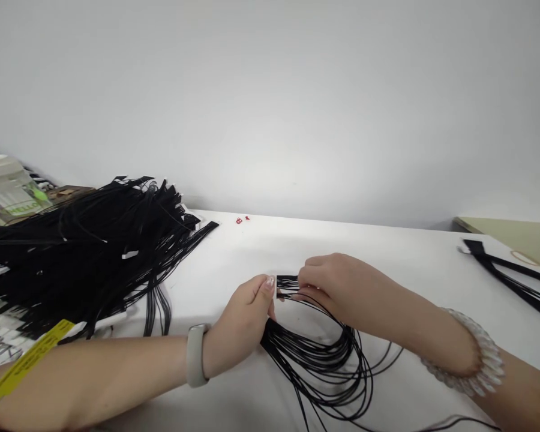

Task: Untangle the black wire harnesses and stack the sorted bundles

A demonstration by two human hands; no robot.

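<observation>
Near the middle of the table, my left hand (pixel 247 309) pinches the white-edged end of a bundle of thin black cords (pixel 324 360). My right hand (pixel 324 282) is closed on the same cords just to the right of that end, its fingertips partly hidden behind its knuckles. Between the hands a short stretch of cords runs side by side. Below them the bundle hangs in several loose loops onto the white table, with a few strands trailing toward the lower right.
A large heap of black cords with white ends (pixel 85 246) covers the left of the table (pixel 387 240). A clear jar (pixel 9 186) stands behind it. Small red pieces (pixel 239 221) lie at the back edge. More black cords (pixel 513 276) lie at the right.
</observation>
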